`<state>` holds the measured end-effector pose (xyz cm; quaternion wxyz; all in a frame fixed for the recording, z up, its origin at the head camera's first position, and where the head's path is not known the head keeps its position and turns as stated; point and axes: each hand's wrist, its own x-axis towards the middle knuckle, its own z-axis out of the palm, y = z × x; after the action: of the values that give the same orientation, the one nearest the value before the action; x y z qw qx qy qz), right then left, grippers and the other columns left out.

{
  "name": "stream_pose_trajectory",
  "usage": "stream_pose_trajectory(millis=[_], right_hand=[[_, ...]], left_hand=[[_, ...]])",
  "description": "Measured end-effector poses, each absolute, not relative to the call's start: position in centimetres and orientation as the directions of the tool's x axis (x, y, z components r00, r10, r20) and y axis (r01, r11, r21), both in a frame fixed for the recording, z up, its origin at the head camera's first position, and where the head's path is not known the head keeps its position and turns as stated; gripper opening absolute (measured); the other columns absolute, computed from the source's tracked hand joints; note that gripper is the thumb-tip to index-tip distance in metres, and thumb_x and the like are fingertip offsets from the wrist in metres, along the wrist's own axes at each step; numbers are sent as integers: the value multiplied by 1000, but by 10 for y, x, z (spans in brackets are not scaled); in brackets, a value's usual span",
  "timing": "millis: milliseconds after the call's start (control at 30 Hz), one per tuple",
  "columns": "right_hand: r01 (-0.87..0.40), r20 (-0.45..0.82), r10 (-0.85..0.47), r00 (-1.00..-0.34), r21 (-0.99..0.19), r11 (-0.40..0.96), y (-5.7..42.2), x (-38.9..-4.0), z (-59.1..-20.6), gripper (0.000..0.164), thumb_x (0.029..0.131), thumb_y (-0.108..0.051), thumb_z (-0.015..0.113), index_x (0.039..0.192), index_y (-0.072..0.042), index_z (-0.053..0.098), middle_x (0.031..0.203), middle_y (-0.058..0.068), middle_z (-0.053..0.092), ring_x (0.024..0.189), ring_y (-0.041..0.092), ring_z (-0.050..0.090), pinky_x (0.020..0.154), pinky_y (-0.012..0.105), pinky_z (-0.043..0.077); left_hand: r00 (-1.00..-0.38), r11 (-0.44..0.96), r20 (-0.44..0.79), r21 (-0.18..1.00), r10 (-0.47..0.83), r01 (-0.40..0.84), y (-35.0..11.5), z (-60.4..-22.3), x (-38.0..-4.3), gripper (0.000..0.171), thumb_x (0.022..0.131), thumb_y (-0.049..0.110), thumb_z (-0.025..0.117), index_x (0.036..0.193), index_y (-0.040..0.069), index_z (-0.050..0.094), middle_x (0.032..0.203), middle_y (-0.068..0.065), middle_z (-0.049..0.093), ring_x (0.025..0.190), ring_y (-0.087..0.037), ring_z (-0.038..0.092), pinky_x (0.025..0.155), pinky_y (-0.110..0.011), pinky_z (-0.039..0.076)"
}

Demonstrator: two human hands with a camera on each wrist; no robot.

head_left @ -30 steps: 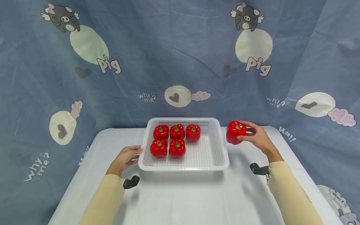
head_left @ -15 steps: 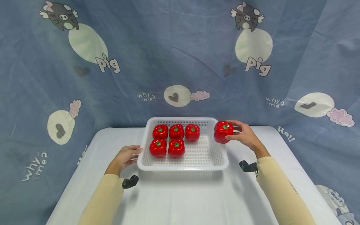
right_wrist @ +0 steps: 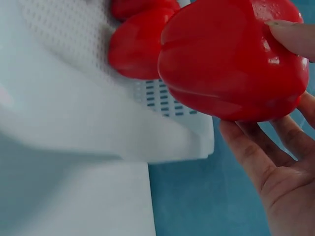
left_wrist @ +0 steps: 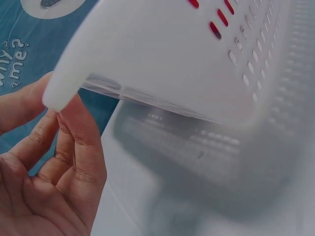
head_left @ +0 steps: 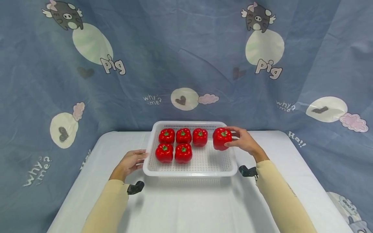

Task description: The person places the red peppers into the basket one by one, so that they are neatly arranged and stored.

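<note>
A white plastic basket (head_left: 190, 174) holds several red bell peppers, including a front one (head_left: 183, 154) and a back one (head_left: 200, 137), grouped on its left side. My left hand (head_left: 132, 163) holds the basket's left rim; in the left wrist view the fingers (left_wrist: 86, 142) meet the rim from below. My right hand (head_left: 244, 142) grips another red bell pepper (head_left: 222, 139) above the basket's right part. In the right wrist view the thumb (right_wrist: 295, 37) presses one side of this pepper (right_wrist: 231, 64), and the fingers support the other.
The basket stands on a white-covered table (head_left: 186, 204). A blue printed curtain (head_left: 186, 64) hangs right behind it. Bare perforated floor shows in the basket's front right part. Small dark wrist devices, like the right one (head_left: 247, 171), sit on both sleeves.
My right hand has carried its bell pepper leftward, from beside the basket's right wall to above the basket's inside. The left hand and the basket have stayed put.
</note>
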<state>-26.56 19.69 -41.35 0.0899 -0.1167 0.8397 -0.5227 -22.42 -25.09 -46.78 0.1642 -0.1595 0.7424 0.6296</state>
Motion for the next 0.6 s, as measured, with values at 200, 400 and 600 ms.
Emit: stream_pose_trajectory(millis=[200,400,600], right_hand=[[-85,-50,-288,-956,-895,437,187,-268,-415,75,76,-5,78,142,-4,42,139,21,46,125,42,44,88,48,52],[-35,-109,-284,-952,-887,460,176,-272,-420,76,75,-8,80,142,-9,44,139,19,47,126,41,45,89,48,52],[-37,-131,-311,-941,-876,480,164,-276,-425,77,75,-12,81,143,-13,45,140,16,47,125,40,46,91,48,51]], left_hand=[[-896,153,-443,884,-31,-443,-251,-469,-225,53,94,21,64,140,0,46,139,-22,48,115,-32,58,85,-33,55],[-898,147,-440,886,-32,-439,-250,-469,-225,52,94,20,64,139,1,47,139,-21,49,116,-32,57,85,-33,55],[-895,142,-445,885,-27,-444,-249,-467,-225,54,94,20,64,140,0,45,140,-22,48,117,-33,56,86,-34,55]])
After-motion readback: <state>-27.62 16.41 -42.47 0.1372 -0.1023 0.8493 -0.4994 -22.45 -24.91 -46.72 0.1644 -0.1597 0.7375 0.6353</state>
